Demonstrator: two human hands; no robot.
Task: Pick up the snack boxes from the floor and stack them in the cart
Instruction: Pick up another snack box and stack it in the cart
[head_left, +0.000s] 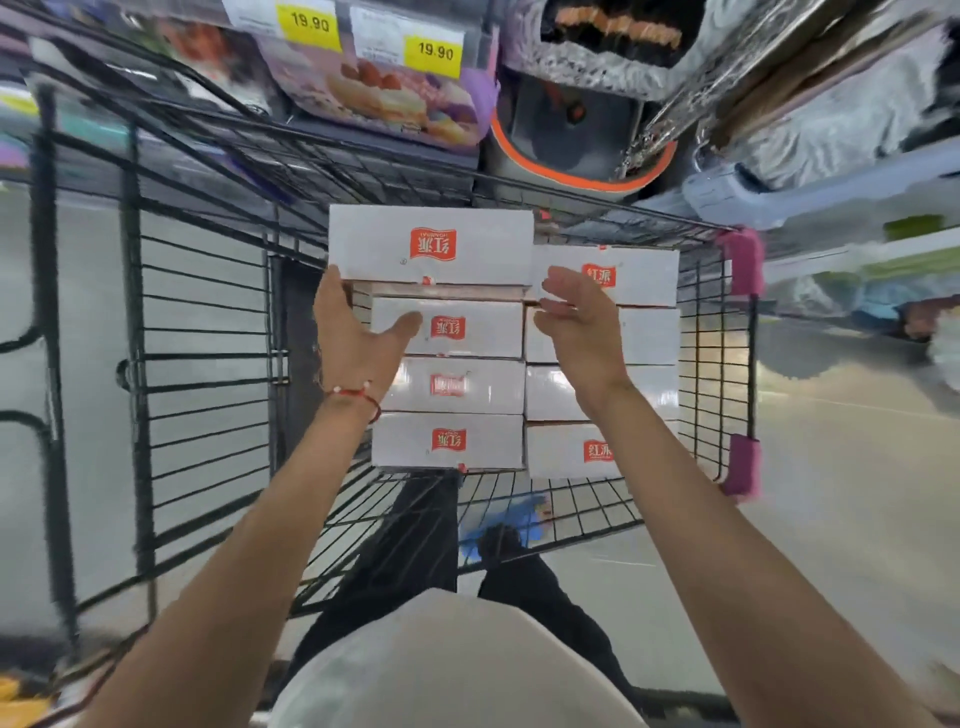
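Snack boxes (447, 384) fill our wire cart (208, 312) in two white rows, and the top box (431, 244) sits raised at the far end of the left row. Its long axis runs across the cart, red logo up and inverted to us. Our left hand (358, 332), fingers straight, touches its near left corner. Our right hand (582, 312) hovers relaxed beside the right corner, holding nothing. We judge the box wants squaring flush with the row beneath.

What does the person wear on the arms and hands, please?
No gloves show on the left hand or the right hand; no sleeves cover the forearms. A thin red string bracelet with small white beads is on the left wrist.
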